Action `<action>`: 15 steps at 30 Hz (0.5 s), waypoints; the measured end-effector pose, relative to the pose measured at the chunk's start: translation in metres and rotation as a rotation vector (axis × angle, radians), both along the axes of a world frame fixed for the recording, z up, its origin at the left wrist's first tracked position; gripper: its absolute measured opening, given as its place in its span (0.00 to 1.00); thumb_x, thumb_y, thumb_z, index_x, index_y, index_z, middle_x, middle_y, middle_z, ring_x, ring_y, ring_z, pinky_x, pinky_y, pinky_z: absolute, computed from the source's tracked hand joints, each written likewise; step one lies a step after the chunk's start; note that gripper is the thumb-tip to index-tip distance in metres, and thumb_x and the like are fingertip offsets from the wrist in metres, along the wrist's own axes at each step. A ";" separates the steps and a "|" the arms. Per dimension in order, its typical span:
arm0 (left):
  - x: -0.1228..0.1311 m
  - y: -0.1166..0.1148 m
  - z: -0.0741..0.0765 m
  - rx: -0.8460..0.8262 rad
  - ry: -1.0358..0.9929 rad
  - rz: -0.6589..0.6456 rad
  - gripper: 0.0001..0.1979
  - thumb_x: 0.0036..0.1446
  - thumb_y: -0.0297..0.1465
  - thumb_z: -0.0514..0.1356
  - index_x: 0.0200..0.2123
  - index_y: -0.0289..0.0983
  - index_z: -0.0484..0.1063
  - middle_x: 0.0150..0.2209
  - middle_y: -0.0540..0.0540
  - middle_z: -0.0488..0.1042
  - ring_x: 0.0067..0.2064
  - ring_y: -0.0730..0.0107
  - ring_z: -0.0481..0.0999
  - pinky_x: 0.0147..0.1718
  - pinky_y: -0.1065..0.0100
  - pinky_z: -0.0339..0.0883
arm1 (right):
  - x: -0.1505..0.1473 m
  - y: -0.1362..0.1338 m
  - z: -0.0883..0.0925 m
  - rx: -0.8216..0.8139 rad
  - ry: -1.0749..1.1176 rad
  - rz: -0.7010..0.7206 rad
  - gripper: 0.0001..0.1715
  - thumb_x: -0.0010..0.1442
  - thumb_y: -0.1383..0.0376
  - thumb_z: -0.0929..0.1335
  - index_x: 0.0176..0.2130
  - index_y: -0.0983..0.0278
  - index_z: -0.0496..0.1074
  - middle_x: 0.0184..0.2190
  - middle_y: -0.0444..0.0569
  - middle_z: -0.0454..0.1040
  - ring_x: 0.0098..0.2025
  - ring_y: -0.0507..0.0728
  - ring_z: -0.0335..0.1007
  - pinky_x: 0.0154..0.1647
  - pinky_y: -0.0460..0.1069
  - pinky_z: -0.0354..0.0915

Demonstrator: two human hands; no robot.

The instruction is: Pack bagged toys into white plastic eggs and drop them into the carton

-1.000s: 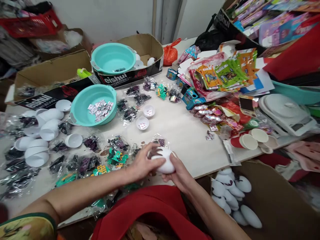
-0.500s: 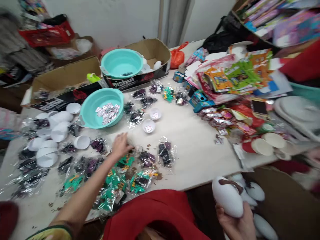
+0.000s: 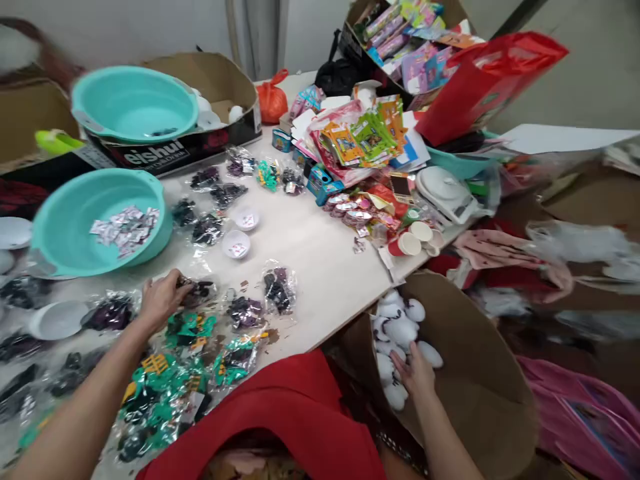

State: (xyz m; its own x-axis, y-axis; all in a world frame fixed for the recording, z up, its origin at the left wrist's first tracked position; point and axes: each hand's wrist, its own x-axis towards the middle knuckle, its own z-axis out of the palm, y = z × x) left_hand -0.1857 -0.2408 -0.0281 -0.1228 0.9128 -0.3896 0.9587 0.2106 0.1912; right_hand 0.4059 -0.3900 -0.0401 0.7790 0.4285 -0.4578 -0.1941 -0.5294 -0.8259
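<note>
My left hand (image 3: 163, 300) is over the table, its fingers closed on the edge of a clear plastic bag of dark parts (image 3: 200, 292). Just below it lie bags of green and yellow parts (image 3: 193, 329). To its right are two bags of dark and purple parts, one (image 3: 245, 310) beside the other (image 3: 279, 288). My right hand (image 3: 417, 373) reaches into a cardboard box (image 3: 470, 373) below the table edge. Its fingers are apart above several white plastic eggs (image 3: 400, 329), some with dark markings.
Two turquoise basins stand at the left, the nearer basin (image 3: 145, 233) with small sachets in it. Two white half shells, one (image 3: 236, 245) near the other (image 3: 247, 219), hold sachets. Colourful packets (image 3: 373, 137), paper cups (image 3: 405, 245) and a red bag (image 3: 480, 87) lie to the right.
My view has swung right. The right hand has gone from holding a white egg up to reaching into the box, with that egg let go. My left hand has closed on a bag.
</note>
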 end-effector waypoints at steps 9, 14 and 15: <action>0.122 -0.049 0.089 0.643 -0.669 0.095 0.10 0.62 0.37 0.54 0.42 0.39 0.69 0.40 0.44 0.73 0.43 0.63 0.72 0.46 0.64 0.64 | -0.283 0.100 0.098 0.165 1.094 0.602 0.36 0.49 0.39 0.69 0.50 0.56 0.67 0.50 0.52 0.71 0.44 0.61 0.73 0.41 0.59 0.72; 0.157 -0.063 0.082 0.552 -0.741 0.170 0.17 0.53 0.42 0.62 0.44 0.41 0.72 0.53 0.42 0.70 0.63 0.52 0.57 0.62 0.51 0.47 | -0.326 0.127 0.093 0.223 0.991 0.448 0.21 0.42 0.53 0.75 0.32 0.63 0.71 0.30 0.44 0.74 0.33 0.54 0.69 0.35 0.48 0.68; 0.157 -0.061 0.082 0.493 -0.783 0.229 0.22 0.49 0.45 0.65 0.45 0.41 0.72 0.55 0.41 0.68 0.64 0.49 0.56 0.60 0.50 0.50 | -0.325 0.127 0.089 0.244 0.878 0.456 0.20 0.42 0.54 0.76 0.31 0.63 0.71 0.29 0.43 0.74 0.32 0.54 0.69 0.35 0.48 0.67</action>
